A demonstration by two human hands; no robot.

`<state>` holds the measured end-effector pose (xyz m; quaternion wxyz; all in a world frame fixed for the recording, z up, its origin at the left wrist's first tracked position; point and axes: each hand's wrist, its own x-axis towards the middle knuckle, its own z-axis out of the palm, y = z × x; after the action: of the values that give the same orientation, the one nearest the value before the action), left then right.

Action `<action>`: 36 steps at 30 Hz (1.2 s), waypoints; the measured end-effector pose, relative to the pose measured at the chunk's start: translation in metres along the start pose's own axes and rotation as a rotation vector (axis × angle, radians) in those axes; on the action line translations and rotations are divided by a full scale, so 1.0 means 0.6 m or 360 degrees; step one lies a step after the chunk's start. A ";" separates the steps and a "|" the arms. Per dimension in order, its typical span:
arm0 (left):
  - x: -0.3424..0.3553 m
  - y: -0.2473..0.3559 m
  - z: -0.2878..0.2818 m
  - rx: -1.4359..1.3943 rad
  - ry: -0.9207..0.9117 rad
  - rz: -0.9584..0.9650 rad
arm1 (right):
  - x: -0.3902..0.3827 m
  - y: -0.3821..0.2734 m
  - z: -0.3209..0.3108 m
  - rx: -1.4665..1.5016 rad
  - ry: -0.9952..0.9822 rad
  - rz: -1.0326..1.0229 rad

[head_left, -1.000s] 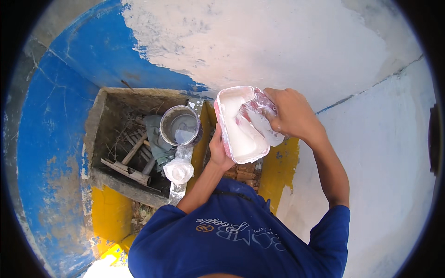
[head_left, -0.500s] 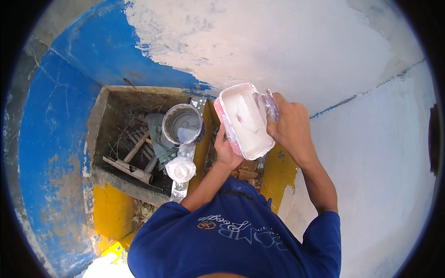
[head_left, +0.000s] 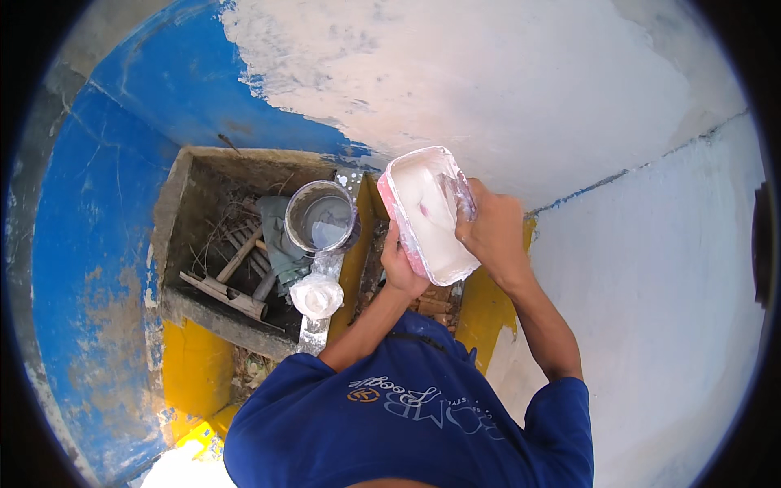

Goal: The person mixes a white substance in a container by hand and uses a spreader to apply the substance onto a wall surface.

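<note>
Both hands are curled: the left hand (head_left: 404,267) supports the pink tub (head_left: 396,210) right of the bucket (head_left: 301,213), the right hand (head_left: 495,232) grips the scraper (head_left: 465,200), and excess tilt could spill white paste (head_left: 442,240).

Covered at both grips
Left hand (head_left: 406,271): most fingers lost beneath the pink tray (head_left: 389,198). Right hand (head_left: 498,232): the scraper (head_left: 464,198) partly hidden inside the grip.

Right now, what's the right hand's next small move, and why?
Probably draw the smeared blade along the right rim of the pink tub: the right hand holds the blade at that side, the left hand supports the tub, and white paste lies inside.
</note>
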<state>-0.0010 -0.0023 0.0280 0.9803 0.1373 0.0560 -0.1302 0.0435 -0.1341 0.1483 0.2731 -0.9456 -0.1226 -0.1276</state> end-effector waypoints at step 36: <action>0.021 -0.016 -0.027 0.0156 -0.0045 -0.0027 | -0.056 -0.028 0.011 0.0620 -0.0134 0.0296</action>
<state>0.0073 -0.0096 0.0083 0.9720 0.1830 0.0369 -0.1430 0.0082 -0.1225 0.1408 0.4558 -0.8867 -0.0685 -0.0361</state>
